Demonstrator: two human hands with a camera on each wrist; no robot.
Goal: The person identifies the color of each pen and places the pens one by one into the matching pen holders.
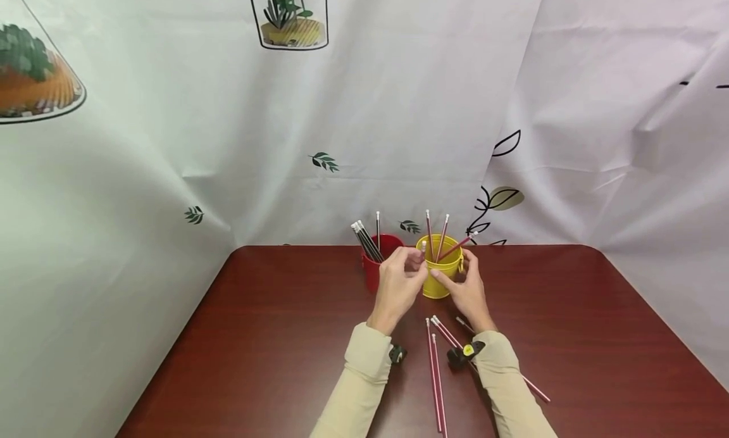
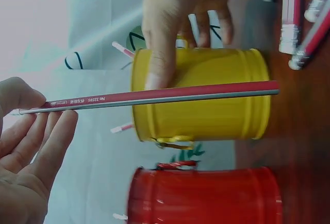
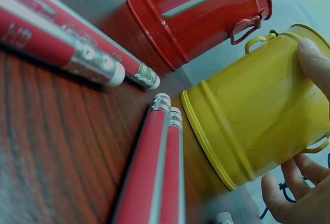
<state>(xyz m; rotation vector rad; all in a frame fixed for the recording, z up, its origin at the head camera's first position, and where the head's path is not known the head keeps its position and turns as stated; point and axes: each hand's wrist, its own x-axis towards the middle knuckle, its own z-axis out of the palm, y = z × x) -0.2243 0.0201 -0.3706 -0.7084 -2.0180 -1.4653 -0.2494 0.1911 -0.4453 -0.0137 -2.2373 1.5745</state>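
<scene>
Between thumb and fingers, my left hand point(image 1: 397, 283) pinches a red pencil with a silver stripe point(image 2: 170, 94) near its eraser end. The pencil hangs upright in front of the yellow bucket point(image 1: 436, 288), its lower end pointing down toward the table. My right hand point(image 1: 470, 291) grips the bucket from the right, thumb near the front of the rim and fingers round the far side. Several red pencils point(image 1: 428, 229) stand inside the yellow bucket, erasers up, one leaning well to the right.
Left of the yellow bucket stands a red bucket point(image 1: 370, 275) holding several dark pencils point(image 1: 367, 243), partly behind my left hand. Loose red pencils point(image 1: 435, 378) lie on the brown table point(image 1: 273, 349) between and under my forearms. A printed white cloth point(image 1: 398, 109) hangs behind the table.
</scene>
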